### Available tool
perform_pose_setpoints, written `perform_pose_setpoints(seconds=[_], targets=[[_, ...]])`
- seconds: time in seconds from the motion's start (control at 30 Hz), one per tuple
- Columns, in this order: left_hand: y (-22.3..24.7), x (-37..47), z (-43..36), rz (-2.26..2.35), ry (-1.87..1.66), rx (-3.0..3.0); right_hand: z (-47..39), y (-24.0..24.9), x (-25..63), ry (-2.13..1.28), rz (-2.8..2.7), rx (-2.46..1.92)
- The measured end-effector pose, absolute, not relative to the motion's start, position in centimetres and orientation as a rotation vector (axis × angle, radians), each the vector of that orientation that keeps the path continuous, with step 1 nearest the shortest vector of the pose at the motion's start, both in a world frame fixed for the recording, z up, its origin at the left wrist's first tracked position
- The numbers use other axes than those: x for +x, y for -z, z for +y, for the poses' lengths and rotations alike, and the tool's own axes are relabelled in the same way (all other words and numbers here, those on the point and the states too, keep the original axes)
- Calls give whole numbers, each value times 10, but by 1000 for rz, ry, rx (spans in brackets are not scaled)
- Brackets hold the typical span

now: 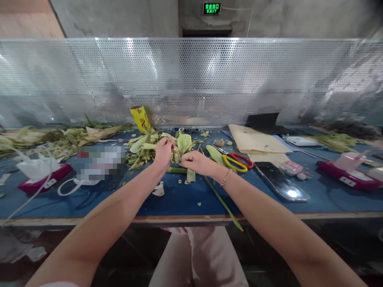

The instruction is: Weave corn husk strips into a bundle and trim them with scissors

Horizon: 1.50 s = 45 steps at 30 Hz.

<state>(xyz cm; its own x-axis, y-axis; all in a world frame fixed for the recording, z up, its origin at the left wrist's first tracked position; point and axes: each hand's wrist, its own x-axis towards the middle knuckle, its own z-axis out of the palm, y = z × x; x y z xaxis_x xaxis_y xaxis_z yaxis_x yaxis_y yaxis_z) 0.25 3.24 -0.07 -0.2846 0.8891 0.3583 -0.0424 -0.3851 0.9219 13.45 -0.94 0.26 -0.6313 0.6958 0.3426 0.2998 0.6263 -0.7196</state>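
Note:
My left hand (165, 151) is closed over a pile of pale green corn husks (143, 149), its fingers pinched on a small husk bundle (183, 144) with a broad leaf fanned at its right. Close by on the right, my right hand (197, 162) is closed too, thumb and fingers pressed together just below that leaf. Whatever sits between its fingertips is too small to make out. A husk strip (190, 176) hangs under the right hand. Beyond its wrist lie scissors (235, 162) with yellow and red handles and a long green leaf strip (223, 201).
On the blue table (176, 203) a phone (281, 181), a pink earphone case (291, 167) and a purple power strip (350, 175) lie to the right. Cardboard (254, 139) and a yellow can (140, 118) stand before a perforated metal screen (191, 79). More husks (74, 139) cover the left.

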Motion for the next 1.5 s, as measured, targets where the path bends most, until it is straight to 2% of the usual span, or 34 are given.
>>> perform_pose_setpoints(seconds=[1.07,1.37,1.43,1.5], targets=[[1,5,29,1180,-1750,1308,-7,-1,135,-861,-2266,-751],[5,4,32,1144,-1770,1344,-8,-3,138,-991,-2213,-732],[0,1,29,1058,-1713,1291,-6,-2,140,-1069,-2116,-692],[-6,-2,26,960,-1512,1191,-2,-1,143,-1137,-1982,-679]])
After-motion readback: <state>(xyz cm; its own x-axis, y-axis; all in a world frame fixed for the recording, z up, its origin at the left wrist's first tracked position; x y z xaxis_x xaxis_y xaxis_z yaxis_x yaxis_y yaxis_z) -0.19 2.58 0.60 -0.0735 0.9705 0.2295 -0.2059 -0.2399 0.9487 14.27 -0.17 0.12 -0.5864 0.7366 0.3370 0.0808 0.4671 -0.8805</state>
